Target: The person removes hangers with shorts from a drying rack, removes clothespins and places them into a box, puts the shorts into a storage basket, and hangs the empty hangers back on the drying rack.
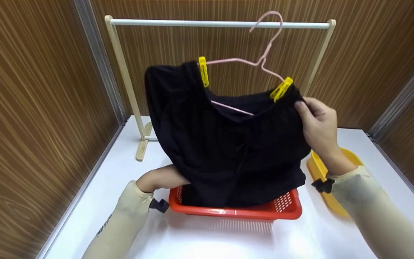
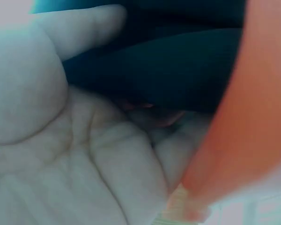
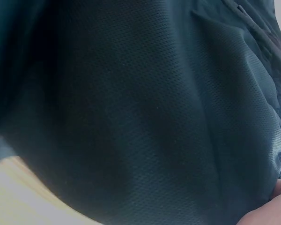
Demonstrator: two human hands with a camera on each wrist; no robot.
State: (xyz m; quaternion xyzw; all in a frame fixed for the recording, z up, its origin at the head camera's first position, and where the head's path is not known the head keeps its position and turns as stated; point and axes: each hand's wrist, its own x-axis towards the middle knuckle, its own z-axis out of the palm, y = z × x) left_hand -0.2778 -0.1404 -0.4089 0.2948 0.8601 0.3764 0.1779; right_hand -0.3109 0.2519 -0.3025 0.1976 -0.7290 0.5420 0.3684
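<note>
A pair of black shorts (image 1: 235, 154) with a drawstring hangs tilted from a pink hanger (image 1: 235, 60). One yellow clothespin (image 1: 203, 72) grips the waistband and hanger at left, another yellow clothespin (image 1: 281, 90) at right. My right hand (image 1: 320, 122) pinches the waistband's right end between thumb and fingers; the right wrist view is mostly filled by the fabric. My left hand (image 1: 164, 178) reaches behind the lower left of the shorts, its fingers hidden in the head view. In the left wrist view its palm faces up under the dark cloth, thumb extended, beside a red basket (image 1: 225, 212).
A garment rack with a white rail (image 1: 178, 23) and wooden legs stands at the back, the hanger's hook in front of its rail. To the right sits a yellow basin (image 1: 316, 163), partly behind the right wrist. Wood-grain panels (image 1: 31, 90) enclose the white table (image 1: 95, 201).
</note>
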